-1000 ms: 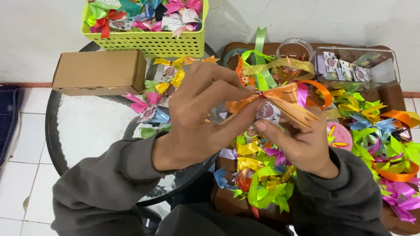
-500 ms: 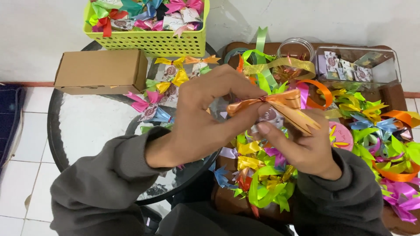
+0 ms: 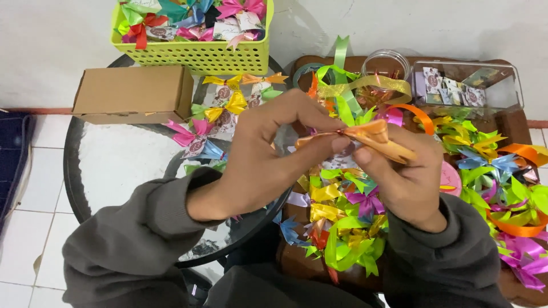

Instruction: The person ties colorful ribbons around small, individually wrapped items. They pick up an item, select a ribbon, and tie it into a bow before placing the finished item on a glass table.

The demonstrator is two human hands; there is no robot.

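Observation:
An orange ribbon bow (image 3: 371,137) is held between both of my hands above a pile of coloured ribbon bows (image 3: 342,228). My left hand (image 3: 268,159) pinches the bow's knot and left end with thumb and fingers. My right hand (image 3: 405,177) grips the bow from below and the right, its fingers under the loops. Both wrists wear grey sleeves. What lies under the bow in my fingers is hidden.
A round glass table (image 3: 114,165) carries a brown cardboard box (image 3: 134,91) and a yellow-green basket (image 3: 200,54) full of bows. A brown tray (image 3: 514,122) at the right holds loose ribbons, a clear box (image 3: 468,85) and a clear round jar (image 3: 388,63). White tiled floor lies at the left.
The orange bow has flattened and sits lower between my fingers. My left hand's fingers have drawn closer onto its knot, and both hands moved slightly down.

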